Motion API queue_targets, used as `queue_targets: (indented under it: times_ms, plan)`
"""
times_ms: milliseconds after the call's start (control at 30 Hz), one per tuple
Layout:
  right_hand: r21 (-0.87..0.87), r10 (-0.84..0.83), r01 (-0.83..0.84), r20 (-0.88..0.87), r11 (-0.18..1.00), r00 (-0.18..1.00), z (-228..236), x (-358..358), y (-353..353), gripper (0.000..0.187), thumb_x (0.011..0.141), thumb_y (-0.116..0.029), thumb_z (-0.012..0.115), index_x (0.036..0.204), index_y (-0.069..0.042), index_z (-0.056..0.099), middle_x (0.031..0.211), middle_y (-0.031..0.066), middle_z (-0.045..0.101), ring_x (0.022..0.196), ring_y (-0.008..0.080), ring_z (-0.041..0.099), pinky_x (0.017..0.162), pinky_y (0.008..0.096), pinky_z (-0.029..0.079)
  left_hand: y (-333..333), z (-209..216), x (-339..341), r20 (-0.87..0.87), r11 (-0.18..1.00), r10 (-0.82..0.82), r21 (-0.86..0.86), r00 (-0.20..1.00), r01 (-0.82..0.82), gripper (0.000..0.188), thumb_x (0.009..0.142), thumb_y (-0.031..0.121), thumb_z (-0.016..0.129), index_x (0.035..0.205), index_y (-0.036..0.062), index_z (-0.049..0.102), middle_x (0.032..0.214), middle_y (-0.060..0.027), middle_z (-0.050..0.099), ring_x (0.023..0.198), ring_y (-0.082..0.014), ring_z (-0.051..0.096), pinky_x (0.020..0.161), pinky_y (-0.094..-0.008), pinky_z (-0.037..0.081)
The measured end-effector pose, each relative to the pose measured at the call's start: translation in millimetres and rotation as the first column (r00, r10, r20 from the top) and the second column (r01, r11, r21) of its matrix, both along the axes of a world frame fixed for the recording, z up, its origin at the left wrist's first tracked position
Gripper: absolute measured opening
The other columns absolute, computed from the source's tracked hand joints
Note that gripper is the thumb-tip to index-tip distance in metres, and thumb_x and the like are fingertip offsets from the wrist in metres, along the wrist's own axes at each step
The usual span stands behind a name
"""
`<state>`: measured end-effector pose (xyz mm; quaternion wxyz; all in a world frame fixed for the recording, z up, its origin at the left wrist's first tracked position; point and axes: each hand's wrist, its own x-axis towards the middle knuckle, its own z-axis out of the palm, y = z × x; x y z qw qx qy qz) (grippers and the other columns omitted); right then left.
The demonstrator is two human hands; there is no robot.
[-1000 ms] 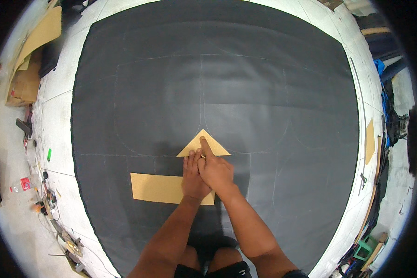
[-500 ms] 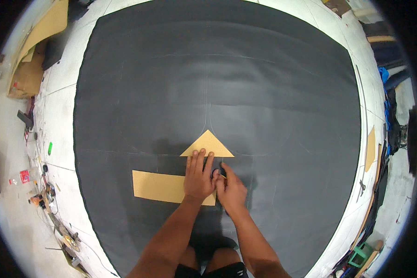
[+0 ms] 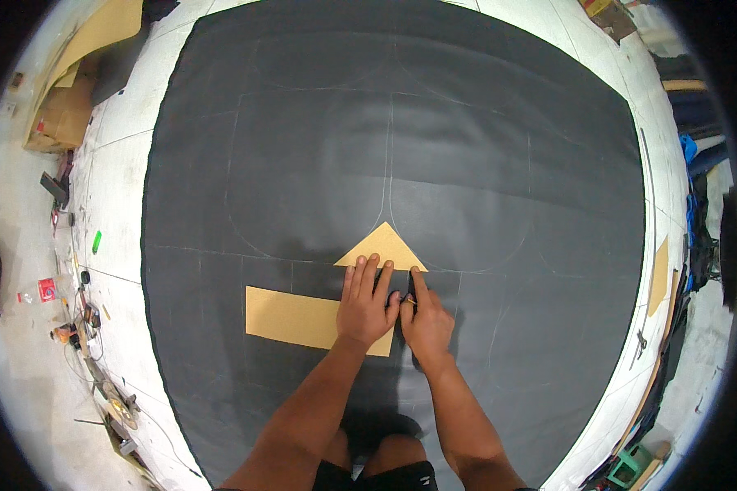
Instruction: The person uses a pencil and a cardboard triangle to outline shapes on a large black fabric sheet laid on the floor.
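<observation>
Left hand (image 3: pixel 367 304) flat, fingers spread, pressing right end of tan rectangular cardboard template (image 3: pixel 291 317) on large black fabric sheet (image 3: pixel 434 139). Right hand (image 3: pixel 424 321) pinches small marking tool (image 3: pixel 409 301), too small to identify. Tan triangular cardboard piece (image 3: pixel 382 246) at 12 o'clock. Brown cardboard box (image 3: pixel 57 114) at 10 o'clock, partly cut off.

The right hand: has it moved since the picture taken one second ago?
Yes. The right hand has slid back toward the person, off the tan triangle, and now lies beside the left hand at the end of the tan strip.
</observation>
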<state>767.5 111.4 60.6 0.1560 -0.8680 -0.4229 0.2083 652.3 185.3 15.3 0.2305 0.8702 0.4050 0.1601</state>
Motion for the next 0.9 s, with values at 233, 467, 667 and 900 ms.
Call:
queue_targets:
  times_ms: [233, 467, 667, 900]
  plan:
    - [0.107, -0.001, -0.006, 0.071, 0.994, 0.997, -6.7, 1.7, -2.5, 0.055, 0.089, -0.021, 0.064, 0.144, -0.020, 0.060, 0.084, 0.0108, 0.068, 0.064, 0.0315, 0.069, 0.060, 0.0446, 0.057, 0.3, -0.3, 2.3, 0.023, 1.000, 0.004, -0.003, 1.000, -0.004, 0.058, 0.090, 0.028, 0.067, 0.143, 0.0053, 0.057, 0.150, -0.0227, 0.048, 0.144, -0.0456, 0.040, 0.120, -0.0590, 0.031]
    - [0.336, -0.066, 0.085, -0.066, 0.938, 0.996, 14.3, 12.1, 17.7, 0.029, 0.100, -0.023, 0.056, 0.122, -0.008, 0.068, 0.099, 0.0160, 0.067, 0.085, 0.0347, 0.069, 0.074, 0.0462, 0.055, 1.1, 2.3, 1.4, -0.003, 1.000, -0.007, -0.017, 1.000, 0.007, 0.059, 0.090, 0.028, 0.068, 0.143, 0.0057, 0.056, 0.151, -0.0225, 0.046, 0.143, -0.0455, 0.040, 0.120, -0.0589, 0.031]
    - [0.366, -0.034, 0.266, -0.531, 0.892, 0.847, 30.6, -2.9, 69.7, 0.029, 0.107, -0.022, 0.050, 0.109, 0.000, 0.070, 0.103, 0.0161, 0.069, 0.092, 0.0292, 0.069, 0.084, 0.0391, 0.054, 0.6, -6.9, -7.9, -0.073, 0.999, -0.038, -0.042, 0.997, 0.035, 0.068, 0.089, 0.034, 0.069, 0.148, 0.0064, 0.049, 0.155, -0.0211, 0.042, 0.149, -0.0402, 0.033, 0.125, -0.0544, 0.024]
    - [0.460, 0.255, -0.038, -0.419, 0.887, 0.872, 2.3, -6.9, 88.8, 0.022, 0.102, -0.018, 0.061, 0.111, 0.000, 0.071, 0.108, 0.0159, 0.073, 0.099, 0.0297, 0.071, 0.089, 0.0366, 0.054, 1.0, 0.4, 1.0, 0.010, 0.958, 0.038, -0.284, 0.999, -0.033, 0.076, 0.089, 0.036, 0.068, 0.151, 0.0022, 0.040, 0.156, -0.0216, 0.041, 0.150, -0.0395, 0.030, 0.128, -0.0530, 0.018]
